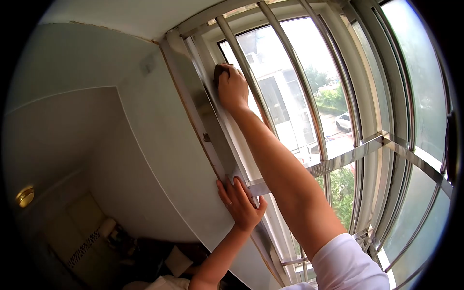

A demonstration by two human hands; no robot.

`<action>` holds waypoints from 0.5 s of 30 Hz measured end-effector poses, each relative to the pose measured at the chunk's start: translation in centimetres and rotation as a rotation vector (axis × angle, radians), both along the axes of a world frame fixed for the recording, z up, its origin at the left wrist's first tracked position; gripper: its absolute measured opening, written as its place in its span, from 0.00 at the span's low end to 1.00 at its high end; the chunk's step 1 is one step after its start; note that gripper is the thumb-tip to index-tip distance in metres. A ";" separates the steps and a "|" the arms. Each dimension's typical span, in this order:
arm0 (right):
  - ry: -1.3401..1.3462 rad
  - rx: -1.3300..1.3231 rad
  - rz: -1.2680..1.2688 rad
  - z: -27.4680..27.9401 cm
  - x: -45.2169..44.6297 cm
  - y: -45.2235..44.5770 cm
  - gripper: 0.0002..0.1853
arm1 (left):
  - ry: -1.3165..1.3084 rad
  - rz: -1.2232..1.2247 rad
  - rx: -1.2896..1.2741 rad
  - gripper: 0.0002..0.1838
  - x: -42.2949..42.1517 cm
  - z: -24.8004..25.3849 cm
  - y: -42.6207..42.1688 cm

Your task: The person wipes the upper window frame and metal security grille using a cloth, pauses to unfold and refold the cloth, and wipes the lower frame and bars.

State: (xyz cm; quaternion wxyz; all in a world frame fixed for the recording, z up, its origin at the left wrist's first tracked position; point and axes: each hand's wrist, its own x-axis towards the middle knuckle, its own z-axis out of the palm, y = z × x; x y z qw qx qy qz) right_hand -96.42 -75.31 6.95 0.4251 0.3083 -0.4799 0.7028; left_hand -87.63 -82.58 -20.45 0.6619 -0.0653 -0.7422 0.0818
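My right hand (pixel 233 89) reaches up past the metal bars, its fingers closed around a dark brown cloth (pixel 220 71). The cloth is pressed against the pale window frame (pixel 211 42) near its upper left corner. Most of it is hidden by my fingers. Lower down, my left hand (pixel 241 205) rests with fingers spread on the shiny metal edge strip (pixel 220 140) beside the wall, holding nothing. The nearest upright bar (pixel 246 72) runs just to the right of my right hand.
Several steel bars (pixel 295 58) and a crossbar (pixel 348 152) stand in front of the glass. Frosted panes (pixel 425 87) are on the right. A pale wall (pixel 159 145) lies to the left, with a dim room below holding a light cushion (pixel 179 261). Outside, a white car (pixel 343 121) shows.
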 end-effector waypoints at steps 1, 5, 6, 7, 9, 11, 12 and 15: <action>-0.023 0.014 0.014 -1.3 0.0 0.0 0.18 | 0.001 -0.012 0.010 0.41 0.0 0.0 0.0; -0.057 0.031 0.046 -5.7 -0.2 -0.1 0.18 | 0.001 -0.025 0.005 0.38 -0.1 0.0 -0.2; -0.073 0.039 0.047 -6.7 0.0 0.0 0.17 | -0.001 -0.020 -0.003 0.38 0.0 0.0 -0.3; -0.089 -0.003 0.098 -7.8 0.8 0.3 0.16 | -0.010 -0.027 -0.001 0.36 0.1 0.0 -0.2; -0.126 0.015 0.078 -9.8 1.1 0.4 0.16 | 0.008 -0.040 -0.011 0.36 -0.2 0.0 -0.2; -0.164 0.028 0.082 -11.9 1.5 0.4 0.15 | 0.032 -0.057 -0.023 0.35 -0.2 -0.2 -0.2; -0.170 0.032 0.075 -13.1 1.4 0.3 0.15 | 0.026 -0.063 -0.017 0.35 -0.3 -0.4 -0.2; -0.082 0.097 -0.035 -16.3 1.4 0.0 0.19 | -0.037 -0.064 0.047 0.35 0.0 -0.4 -0.2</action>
